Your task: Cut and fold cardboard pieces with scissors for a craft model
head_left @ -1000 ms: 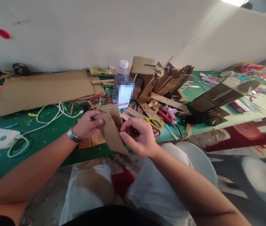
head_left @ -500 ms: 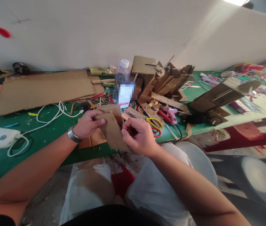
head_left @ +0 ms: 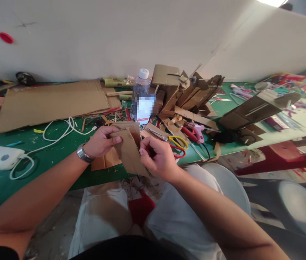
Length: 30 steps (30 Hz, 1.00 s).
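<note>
A folded piece of cardboard (head_left: 130, 153) is held up at the front edge of the table. My left hand (head_left: 103, 141), a metal watch on its wrist, grips the cardboard's upper left part, thumb flat on the near face. Curled against the right edge of the fold is my right hand (head_left: 158, 157), thumb and fingers pinched together. Whatever it pinches is hidden by the fingers. Another flat cardboard piece (head_left: 105, 160) lies on the table beneath. Scissors (head_left: 178, 142) with yellow and red handles rest just beyond my right hand.
A phone (head_left: 144, 110) leans against a plastic bottle (head_left: 142, 86). Cardboard structures (head_left: 191, 90) stand behind a pink glue gun (head_left: 197, 131). A large cardboard sheet (head_left: 52, 103), a white cable (head_left: 69, 126) and a white device (head_left: 0, 157) lie on the left. Another cardboard structure (head_left: 253, 108) is at right.
Both hands keep nearly the same place on the cardboard. The whole view has shifted very slightly; nothing has been let go or picked up.
</note>
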Tool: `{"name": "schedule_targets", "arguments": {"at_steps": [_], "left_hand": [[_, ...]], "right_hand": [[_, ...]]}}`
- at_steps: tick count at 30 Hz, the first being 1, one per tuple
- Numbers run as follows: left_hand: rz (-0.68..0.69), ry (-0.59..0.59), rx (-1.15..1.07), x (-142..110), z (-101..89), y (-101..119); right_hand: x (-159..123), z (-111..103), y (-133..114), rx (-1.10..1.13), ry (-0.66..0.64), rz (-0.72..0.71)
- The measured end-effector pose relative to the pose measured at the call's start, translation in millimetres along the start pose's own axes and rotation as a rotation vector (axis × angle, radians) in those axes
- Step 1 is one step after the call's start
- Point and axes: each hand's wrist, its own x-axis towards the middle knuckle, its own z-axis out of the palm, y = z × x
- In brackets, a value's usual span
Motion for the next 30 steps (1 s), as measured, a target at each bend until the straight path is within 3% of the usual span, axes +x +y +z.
{"name": "schedule_targets", "arguments": {"at_steps": [5, 10, 15, 18, 30], "left_hand": [[0.01, -0.021, 0.045, 0, -3.9, -1], [0.027, -0.029, 0.131, -2, -2.0, -7], [-0.038, 0.008, -0.011, -3, 2.3, -9], [-0.082, 0.047, -0.112, -4, 2.1, -7], [-0.055, 0.075, -0.116, -2, 1.1, -5]], "right_hand": [[0, 1, -1, 0.016, -0.004, 0.022], [1, -1, 5, 0.037, 0.08, 0.054], [1, -8, 10, 0.198, 0.122, 0.055], [2, -11, 8, 0.174, 0.134, 0.023], [1, -14, -3, 0.037, -0.015, -0.031]]}}
